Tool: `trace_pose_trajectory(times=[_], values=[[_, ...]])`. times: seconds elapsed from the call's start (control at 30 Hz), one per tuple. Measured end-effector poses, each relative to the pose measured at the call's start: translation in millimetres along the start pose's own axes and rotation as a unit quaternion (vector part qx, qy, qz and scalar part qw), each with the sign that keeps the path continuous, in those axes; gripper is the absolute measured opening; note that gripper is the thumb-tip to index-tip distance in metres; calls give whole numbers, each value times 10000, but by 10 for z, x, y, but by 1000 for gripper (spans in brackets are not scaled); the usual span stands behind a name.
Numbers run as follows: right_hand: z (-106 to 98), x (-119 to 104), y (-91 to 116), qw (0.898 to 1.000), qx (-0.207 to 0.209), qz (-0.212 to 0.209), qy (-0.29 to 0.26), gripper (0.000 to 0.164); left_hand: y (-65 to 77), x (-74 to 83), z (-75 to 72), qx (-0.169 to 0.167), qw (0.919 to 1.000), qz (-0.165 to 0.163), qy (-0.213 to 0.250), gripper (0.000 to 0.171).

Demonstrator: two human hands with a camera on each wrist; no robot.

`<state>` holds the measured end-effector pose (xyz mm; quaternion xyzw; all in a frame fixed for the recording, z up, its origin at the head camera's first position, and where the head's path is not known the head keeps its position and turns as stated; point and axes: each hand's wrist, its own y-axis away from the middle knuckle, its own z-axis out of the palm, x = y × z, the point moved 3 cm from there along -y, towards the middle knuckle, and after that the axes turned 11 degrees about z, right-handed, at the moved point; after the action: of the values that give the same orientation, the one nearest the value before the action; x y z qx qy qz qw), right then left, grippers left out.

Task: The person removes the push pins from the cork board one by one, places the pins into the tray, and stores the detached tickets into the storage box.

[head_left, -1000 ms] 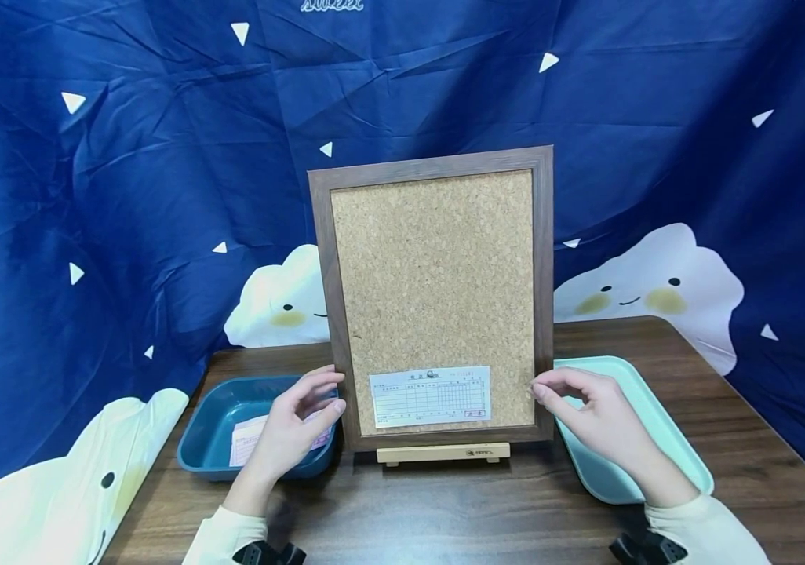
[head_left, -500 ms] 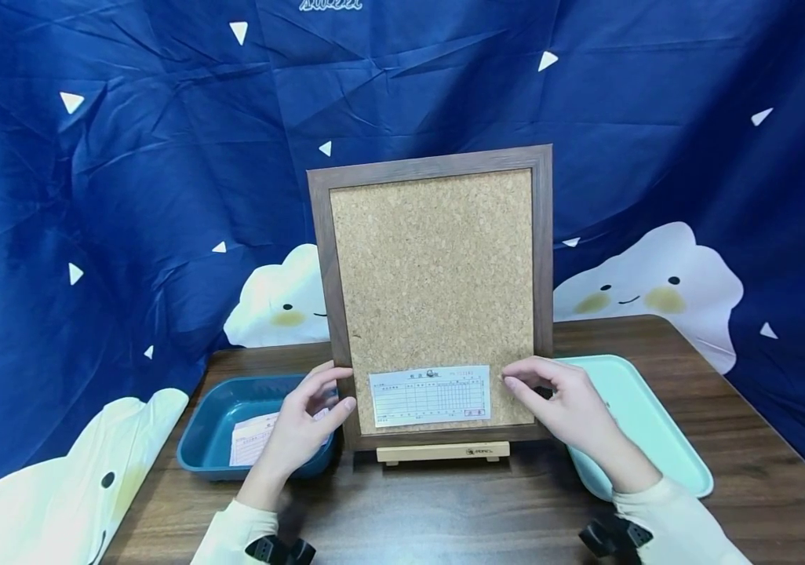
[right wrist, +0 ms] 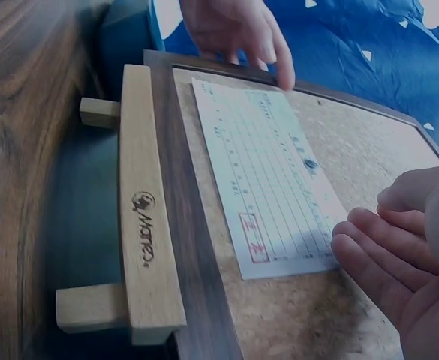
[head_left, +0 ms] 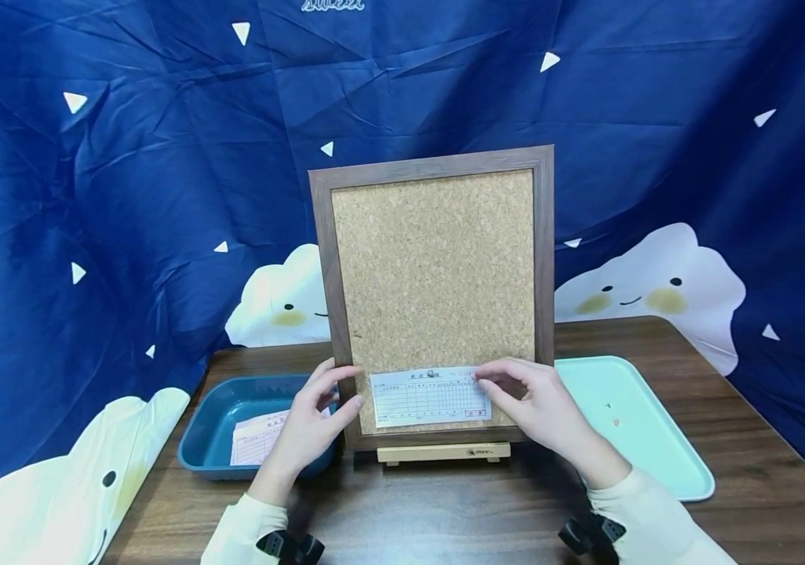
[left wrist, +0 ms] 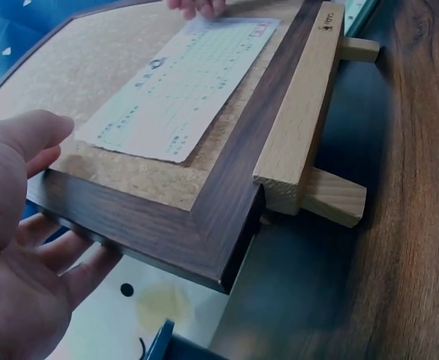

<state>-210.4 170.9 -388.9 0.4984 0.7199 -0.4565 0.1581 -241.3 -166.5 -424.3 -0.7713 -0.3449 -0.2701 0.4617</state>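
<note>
A framed cork board [head_left: 438, 267] stands on a small wooden easel [head_left: 443, 453]. A pale blue printed receipt slip [head_left: 413, 400] hangs low on the cork, with a small pin [head_left: 431, 374] at its top middle. My left hand [head_left: 311, 416] holds the frame's left side, thumb and index finger in front; in the left wrist view its other fingers [left wrist: 99, 262] lie along the outer edge. At the slip's upper right corner my right hand [head_left: 537, 404] has thumb and fingertips drawn together in a pinch on a small pin, mostly hidden by the fingers [right wrist: 362, 240].
On the left of the wooden table [head_left: 431, 518] stands a dark teal bin [head_left: 194, 439] with pink printed slips [head_left: 254, 439] inside. A mint tray [head_left: 664, 463] with a few tiny things lies at right. Behind hangs a blue cloud-print cloth [head_left: 162, 196].
My right hand has moved left from the frame's right side to the slip's upper right corner. My left hand has shifted slightly right onto the frame's front. Board and slip stay put.
</note>
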Motion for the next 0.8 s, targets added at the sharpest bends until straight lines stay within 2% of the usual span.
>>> trace_pose_trajectory(times=[0.27,0.53,0.8], values=[[85,-36,-18,9997,-12,-159,189,16,-38,24,41,-10,9999,123,-40,40],[150,-5,-13,9994,215,-238,127,18,-47,7,83,29,9998,192,6,39],[233,-49,-11,9999,103,-29,-107,16,-46,-11,115,80,9998,158,-103,37]])
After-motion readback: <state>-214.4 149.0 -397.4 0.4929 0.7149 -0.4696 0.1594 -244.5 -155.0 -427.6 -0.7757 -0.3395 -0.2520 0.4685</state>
